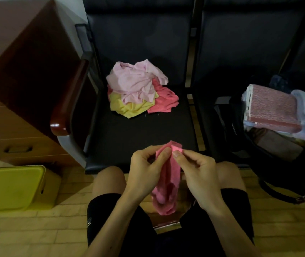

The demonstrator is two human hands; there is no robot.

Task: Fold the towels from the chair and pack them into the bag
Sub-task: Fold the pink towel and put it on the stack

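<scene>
Between the knees [109, 179], the left hand [144, 171] and right hand [199, 175] are pinching, each grip thumb-to-forefinger, the top edge of the pink towel [166, 193]. It is hanging limp: soft, thin, light, probably best taken at its corners. Beyond, the crumpled towel pile [138, 89] is lying on the chair [138, 134], the bag [227, 127] sitting to its right.

Both hands' fingers [163, 154] pinching a pink towel [166, 182] over the knees, crumpled towels [138, 89] on black chair [138, 130]
</scene>
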